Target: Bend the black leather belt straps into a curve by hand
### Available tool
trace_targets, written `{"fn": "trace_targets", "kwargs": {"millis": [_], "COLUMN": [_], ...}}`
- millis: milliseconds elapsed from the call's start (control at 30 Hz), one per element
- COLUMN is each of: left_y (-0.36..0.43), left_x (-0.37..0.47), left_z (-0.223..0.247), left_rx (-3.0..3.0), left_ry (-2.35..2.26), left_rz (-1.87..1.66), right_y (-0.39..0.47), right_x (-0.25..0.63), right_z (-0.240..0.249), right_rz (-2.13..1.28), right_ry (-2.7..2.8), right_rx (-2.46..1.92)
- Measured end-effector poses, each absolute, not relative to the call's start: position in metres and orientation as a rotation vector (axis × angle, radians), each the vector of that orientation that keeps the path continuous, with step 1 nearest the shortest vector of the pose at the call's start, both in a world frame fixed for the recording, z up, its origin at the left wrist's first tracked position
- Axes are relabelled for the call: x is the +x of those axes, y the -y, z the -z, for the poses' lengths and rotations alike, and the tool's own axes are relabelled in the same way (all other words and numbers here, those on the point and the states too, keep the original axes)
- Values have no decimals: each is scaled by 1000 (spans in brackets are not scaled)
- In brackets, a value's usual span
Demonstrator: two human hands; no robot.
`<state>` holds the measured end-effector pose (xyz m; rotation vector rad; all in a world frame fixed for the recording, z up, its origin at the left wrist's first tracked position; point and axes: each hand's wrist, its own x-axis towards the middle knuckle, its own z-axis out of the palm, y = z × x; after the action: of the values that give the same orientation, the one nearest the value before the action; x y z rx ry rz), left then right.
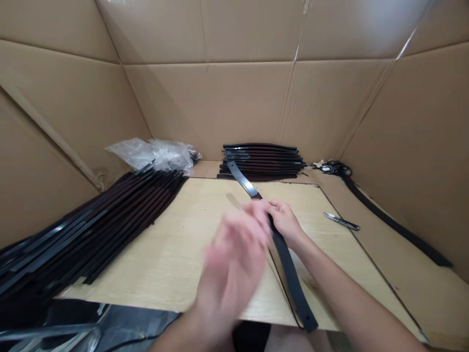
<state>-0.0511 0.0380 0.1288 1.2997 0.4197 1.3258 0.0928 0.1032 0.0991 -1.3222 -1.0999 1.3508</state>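
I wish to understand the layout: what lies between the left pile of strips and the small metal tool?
In the head view, the blurred left hand, the black strip and the right hand holding it lie between them, over the pale board.

piled strips [120, 215] lie left of the held strip [289, 266], snips [341, 221] right.

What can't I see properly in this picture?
- Left hand: head view, blurred, so its grip is unclear.
- Strip: head view, part of its middle hidden by the hands.
- Left pile: head view, cut off by the left edge.
- Black tangle: head view, too small to make out.
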Motion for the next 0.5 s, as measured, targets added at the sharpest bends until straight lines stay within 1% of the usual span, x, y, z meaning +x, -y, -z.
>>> {"fn": "trace_targets", "kwargs": {"millis": [67,100,133,167,267,367,500], "left_y": [-84,-106,-123,-137,-152,-147,-147], "left_x": [-44,-40,-36,-32,-27,-32,-39], "left_z": [-130,-127,-123,-118,-101,-92,-90], "left_rx": [1124,1091,1082,1114,1107,1076,1121], "left_ry": [-585,-731,-834,-873,-751,-568,-518], "left_rz": [-1544,-1556,-1487,-1346,-900,-767,-701], "right_y": [-103,-103,-104,-104,-107,-108,-109], "right_x": [93,93,93,93,94,95,94], "right_z": [-100,-100,-100,-100,-99,-97,-96], "right_rz": [-1396,-1417,-1431,-1438,-1453,-1465,-1444], "right_ry": [1086,1072,1059,1047,1026,1020,1026], "right_rx": [-1288,-1282,-1273,-1264,-1235,-1236,-1264]}}
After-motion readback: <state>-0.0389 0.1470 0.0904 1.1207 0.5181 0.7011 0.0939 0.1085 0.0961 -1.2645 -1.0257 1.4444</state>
